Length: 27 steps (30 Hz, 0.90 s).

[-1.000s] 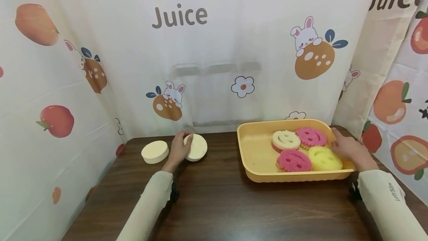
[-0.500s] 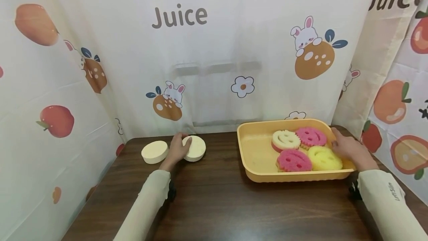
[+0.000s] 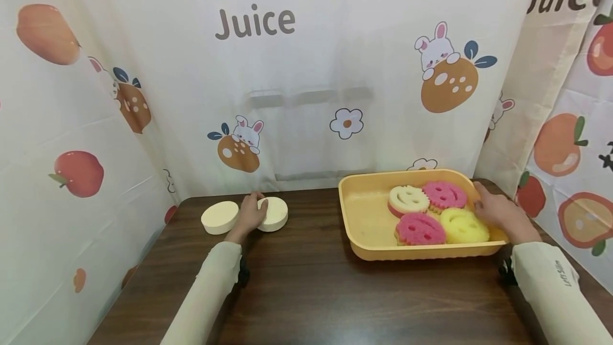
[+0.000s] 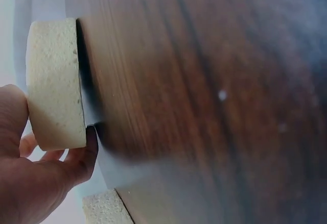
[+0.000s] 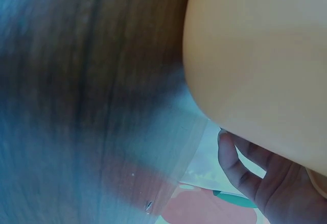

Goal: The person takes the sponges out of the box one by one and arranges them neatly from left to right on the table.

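Note:
My left hand grips a round cream sponge by its left side, low over the table. In the left wrist view the thumb lies on one face of that sponge and fingertips reach its lower edge. Just left of the hand lies a second round cream sponge. On the right, my right hand holds the right rim of a yellow tray, thumb on the inner side. The right wrist view has its fingers curled against the tray's outer wall.
Inside the tray sit several smiley-face sponges: a cream one, a yellow one, a pink one and another pink one. A printed curtain hangs behind and beside the dark wooden table.
My left hand has slid a short way left with the round cream sponge, nearer to the other one. The right hand and the tray hold their place.

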### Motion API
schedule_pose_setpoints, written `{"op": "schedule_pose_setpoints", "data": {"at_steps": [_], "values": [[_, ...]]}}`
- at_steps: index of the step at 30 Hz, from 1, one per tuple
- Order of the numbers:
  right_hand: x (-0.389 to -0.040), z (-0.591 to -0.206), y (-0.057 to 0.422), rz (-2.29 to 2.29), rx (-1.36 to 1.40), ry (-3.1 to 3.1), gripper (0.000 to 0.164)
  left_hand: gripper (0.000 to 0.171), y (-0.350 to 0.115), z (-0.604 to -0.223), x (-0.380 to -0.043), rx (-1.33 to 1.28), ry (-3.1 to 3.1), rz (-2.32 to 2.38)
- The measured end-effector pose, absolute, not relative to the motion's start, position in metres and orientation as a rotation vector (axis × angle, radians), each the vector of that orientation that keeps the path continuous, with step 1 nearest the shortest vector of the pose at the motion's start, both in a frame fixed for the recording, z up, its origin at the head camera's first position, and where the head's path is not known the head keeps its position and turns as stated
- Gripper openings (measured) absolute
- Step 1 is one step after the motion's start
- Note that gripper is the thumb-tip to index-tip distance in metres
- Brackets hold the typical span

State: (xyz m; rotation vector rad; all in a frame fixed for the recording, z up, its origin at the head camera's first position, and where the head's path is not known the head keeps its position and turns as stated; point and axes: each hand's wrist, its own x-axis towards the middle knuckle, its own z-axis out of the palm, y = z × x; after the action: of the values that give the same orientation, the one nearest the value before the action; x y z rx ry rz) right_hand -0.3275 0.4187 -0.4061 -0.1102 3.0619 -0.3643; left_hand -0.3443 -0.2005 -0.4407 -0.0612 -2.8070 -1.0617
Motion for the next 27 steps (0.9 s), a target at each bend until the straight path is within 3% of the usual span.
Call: {"op": "schedule_pose_setpoints", "data": {"at_steps": [27], "values": [[-0.326, -0.4053, 0.4175, -0.363, -0.09, 3.046, 0.069, 0.032, -0.2015, -0.4374, -0.3458, -0.127, -2.836, -0.841]]}}
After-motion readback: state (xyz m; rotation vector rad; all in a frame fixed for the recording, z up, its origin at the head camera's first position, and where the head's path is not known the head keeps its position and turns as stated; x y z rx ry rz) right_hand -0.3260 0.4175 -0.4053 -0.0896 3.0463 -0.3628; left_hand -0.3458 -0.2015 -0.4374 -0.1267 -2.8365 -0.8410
